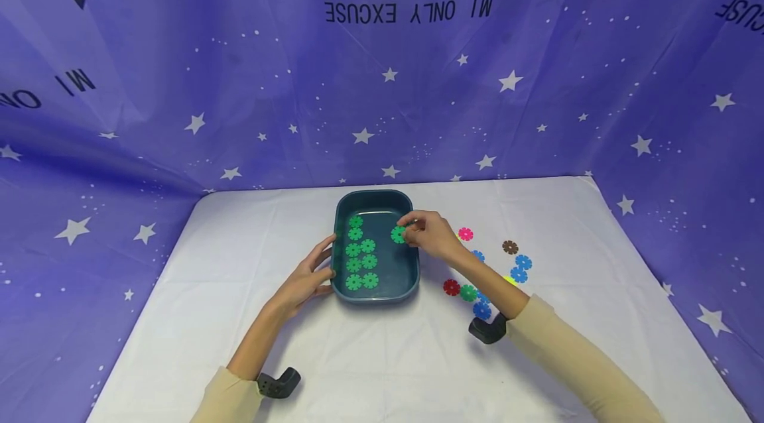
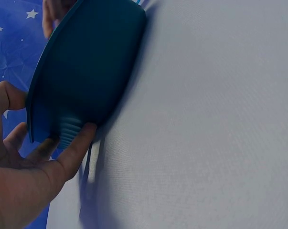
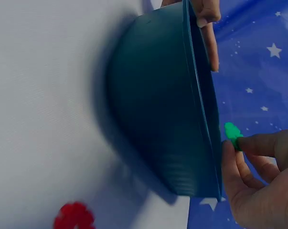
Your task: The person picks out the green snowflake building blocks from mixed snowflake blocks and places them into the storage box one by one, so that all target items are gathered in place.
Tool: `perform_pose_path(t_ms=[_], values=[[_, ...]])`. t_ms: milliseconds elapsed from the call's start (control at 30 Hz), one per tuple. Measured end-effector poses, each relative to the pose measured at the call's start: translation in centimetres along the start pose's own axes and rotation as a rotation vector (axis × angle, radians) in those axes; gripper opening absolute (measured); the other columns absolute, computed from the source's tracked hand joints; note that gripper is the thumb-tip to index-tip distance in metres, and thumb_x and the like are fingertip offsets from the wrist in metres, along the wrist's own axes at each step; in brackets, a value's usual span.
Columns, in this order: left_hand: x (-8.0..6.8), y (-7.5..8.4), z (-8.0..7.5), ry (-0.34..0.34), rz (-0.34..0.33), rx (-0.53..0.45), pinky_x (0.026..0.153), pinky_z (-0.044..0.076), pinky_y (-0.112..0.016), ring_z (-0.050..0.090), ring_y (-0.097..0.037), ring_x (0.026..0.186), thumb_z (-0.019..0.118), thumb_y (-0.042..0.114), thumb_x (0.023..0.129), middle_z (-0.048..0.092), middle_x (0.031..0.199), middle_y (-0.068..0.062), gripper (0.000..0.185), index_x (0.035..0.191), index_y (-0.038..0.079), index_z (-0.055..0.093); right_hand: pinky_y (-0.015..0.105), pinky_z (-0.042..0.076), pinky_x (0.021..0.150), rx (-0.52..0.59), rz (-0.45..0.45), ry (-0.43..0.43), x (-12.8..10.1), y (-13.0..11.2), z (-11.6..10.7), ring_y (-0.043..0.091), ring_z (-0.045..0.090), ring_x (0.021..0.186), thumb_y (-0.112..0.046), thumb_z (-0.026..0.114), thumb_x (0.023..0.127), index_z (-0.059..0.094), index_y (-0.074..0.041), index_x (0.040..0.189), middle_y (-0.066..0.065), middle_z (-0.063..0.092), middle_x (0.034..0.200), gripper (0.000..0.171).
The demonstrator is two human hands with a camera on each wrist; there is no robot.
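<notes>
A dark teal plastic basin (image 1: 376,297) stands on the white cloth. Several green snowflake-shaped plastic discs (image 1: 354,282) lie inside along its left half. My left hand (image 1: 303,280) grips the basin's left side, with fingers at the rim and others spread against the outer wall, as the left wrist view shows. With thumb and fingertips, my right hand (image 1: 431,236) pinches a green disc (image 1: 398,234) over the right part of the basin. In the right wrist view that green disc (image 3: 233,133) appears edge-on, just beyond the basin's rim (image 3: 201,105).
Right of the basin lie more snowflake discs: a red disc (image 1: 451,287), a green one (image 1: 468,293), a pink one (image 1: 465,234), a brown one (image 1: 510,247) and several blue ones (image 1: 518,274). A yellow disc is partly hidden by the right forearm. A purple star-printed curtain (image 1: 334,98) surrounds the table.
</notes>
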State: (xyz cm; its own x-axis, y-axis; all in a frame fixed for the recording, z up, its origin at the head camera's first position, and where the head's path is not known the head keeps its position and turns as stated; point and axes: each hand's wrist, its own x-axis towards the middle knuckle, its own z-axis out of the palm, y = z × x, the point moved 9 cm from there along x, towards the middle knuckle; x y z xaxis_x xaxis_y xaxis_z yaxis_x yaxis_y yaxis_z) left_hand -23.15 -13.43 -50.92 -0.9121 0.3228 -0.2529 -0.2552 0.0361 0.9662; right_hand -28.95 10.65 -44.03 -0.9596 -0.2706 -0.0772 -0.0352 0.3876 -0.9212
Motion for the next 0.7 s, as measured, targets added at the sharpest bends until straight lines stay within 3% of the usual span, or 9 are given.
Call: perform_pose_path(t_ms=[200, 533, 700], values=[[-0.1, 0.1, 0.0, 0.007, 0.000, -0.003, 0.096, 0.049, -0.049, 0.047, -0.039, 0.130, 0.052, 0.000, 0.091, 0.017, 0.163, -0.015, 0.079, 0.159, 0.028, 0.023, 0.031, 0.058, 0.076, 0.002, 0.016, -0.070, 2.8, -0.1, 2.8, 0.029, 0.069, 0.089, 0.004, 0.062, 0.092, 0.070, 0.000, 0.112, 0.010, 0.067, 0.089, 0.022], [0.0, 0.2, 0.0, 0.003, 0.003, -0.027, 0.096, 0.050, -0.049, 0.046, -0.039, 0.130, 0.051, -0.001, 0.090, 0.017, 0.163, -0.014, 0.080, 0.160, 0.027, 0.023, 0.030, 0.058, 0.067, -0.065, 0.024, -0.049, 5.9, -0.4, 4.8, 0.019, 0.067, 0.072, 0.006, 0.059, 0.087, 0.070, 0.005, 0.110, 0.017, 0.071, 0.088, 0.026], [0.0, 0.2, 0.1, -0.005, 0.004, -0.024, 0.097, 0.049, -0.049, 0.045, -0.039, 0.130, 0.052, 0.001, 0.091, 0.017, 0.163, -0.014, 0.080, 0.160, 0.027, 0.022, 0.029, 0.055, 0.061, -0.098, 0.048, -0.029, 6.6, -0.2, 5.5, 0.016, 0.061, 0.063, 0.005, 0.059, 0.086, 0.071, 0.004, 0.110, 0.013, 0.069, 0.079, 0.026]])
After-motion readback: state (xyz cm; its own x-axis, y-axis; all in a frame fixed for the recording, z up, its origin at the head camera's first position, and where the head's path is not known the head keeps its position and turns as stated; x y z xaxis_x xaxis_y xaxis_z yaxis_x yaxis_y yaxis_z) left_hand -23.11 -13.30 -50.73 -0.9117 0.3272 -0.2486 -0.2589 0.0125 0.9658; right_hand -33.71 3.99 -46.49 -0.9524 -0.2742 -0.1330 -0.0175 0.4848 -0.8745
